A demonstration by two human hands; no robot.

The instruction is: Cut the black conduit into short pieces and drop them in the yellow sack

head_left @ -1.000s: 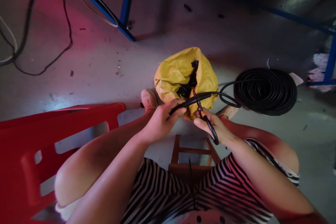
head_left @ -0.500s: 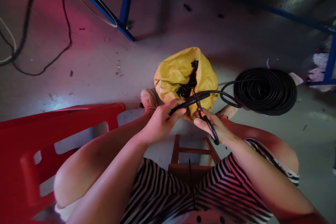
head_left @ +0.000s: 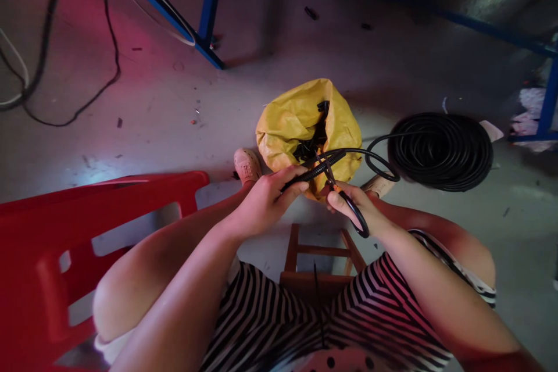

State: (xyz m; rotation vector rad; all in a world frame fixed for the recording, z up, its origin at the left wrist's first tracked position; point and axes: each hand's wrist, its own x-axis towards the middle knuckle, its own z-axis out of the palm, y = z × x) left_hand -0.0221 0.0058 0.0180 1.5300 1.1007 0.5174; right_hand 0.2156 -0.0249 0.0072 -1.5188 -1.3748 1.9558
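Observation:
My left hand is closed around a black ribbed tube and the black tubing lying along it. In my right hand is a pair of scissors with black handles, its blades spread across the tubing just beyond my left fingers. Black tubing runs from there in a loop to a large black coil on the floor at the right. Below both hands stands an open yellow bag with short black pieces inside.
A red plastic stool is at my left. Between my legs is a small wooden stool. Blue metal frame legs stand ahead. Dark cables lie on the left floor, and scraps are scattered about.
My right hand and the scissors have shifted slightly to the right, and the blades stand wider apart. My left hand keeps its hold in nearly the same place.

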